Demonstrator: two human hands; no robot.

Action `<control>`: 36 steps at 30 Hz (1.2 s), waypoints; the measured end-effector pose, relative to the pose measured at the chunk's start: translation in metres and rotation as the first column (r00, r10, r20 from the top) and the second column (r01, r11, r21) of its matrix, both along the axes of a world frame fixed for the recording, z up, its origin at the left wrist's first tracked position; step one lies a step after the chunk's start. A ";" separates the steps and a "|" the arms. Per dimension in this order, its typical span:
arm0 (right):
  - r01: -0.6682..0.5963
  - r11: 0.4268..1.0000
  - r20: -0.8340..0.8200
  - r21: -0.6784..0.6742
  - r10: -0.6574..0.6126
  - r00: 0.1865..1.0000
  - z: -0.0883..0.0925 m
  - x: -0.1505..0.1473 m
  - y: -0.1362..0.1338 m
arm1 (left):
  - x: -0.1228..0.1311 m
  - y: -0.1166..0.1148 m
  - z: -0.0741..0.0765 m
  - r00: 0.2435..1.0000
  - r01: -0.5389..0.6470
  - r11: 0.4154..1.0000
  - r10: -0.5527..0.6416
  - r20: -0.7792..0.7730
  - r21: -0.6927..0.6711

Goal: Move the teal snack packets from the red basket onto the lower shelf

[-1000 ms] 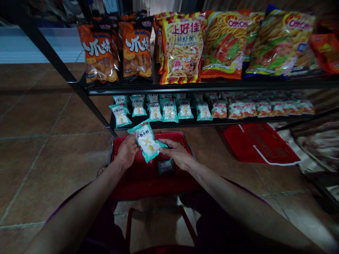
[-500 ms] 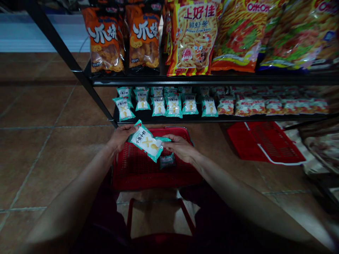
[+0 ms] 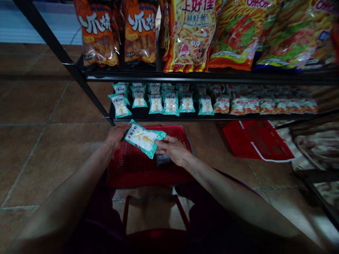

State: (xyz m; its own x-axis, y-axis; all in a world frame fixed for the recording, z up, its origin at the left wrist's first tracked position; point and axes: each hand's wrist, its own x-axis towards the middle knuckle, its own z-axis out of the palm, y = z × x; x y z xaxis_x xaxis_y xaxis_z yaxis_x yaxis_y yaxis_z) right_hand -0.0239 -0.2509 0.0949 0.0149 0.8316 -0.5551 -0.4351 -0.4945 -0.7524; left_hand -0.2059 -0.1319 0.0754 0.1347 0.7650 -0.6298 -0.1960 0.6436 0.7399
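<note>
A teal-and-white snack bag (image 3: 143, 138) is held tilted between my two hands, above a red shopping basket (image 3: 124, 180). My left hand (image 3: 116, 137) is closed on the bag's upper left end. My right hand (image 3: 173, 150) grips its right end, with the fingers partly underneath. I cannot tell whether a second teal bag lies behind the first. A small dark packet (image 3: 162, 160) lies in the basket, partly covered by my right hand.
Several matching teal bags (image 3: 171, 103) stand on the low black shelf, beside white-and-red packets (image 3: 245, 105). Above are orange-and-black bags (image 3: 99, 35) and prawn cracker bags (image 3: 190, 38). Another red basket (image 3: 254, 141) sits on the tiled floor at right. A slanting shelf post (image 3: 58, 53) stands left.
The teal bag has turned flatter, and my right hand now grips its right end. The teal piece seen earlier in my right hand has merged with the bag's outline. The view has shifted slightly.
</note>
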 end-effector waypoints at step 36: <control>-0.216 0.971 0.329 0.107 0.170 0.929 0.001 -0.001 -0.012 | 0.003 -0.003 0.006 0.998 0.036 0.945 -0.016 -0.064 0.324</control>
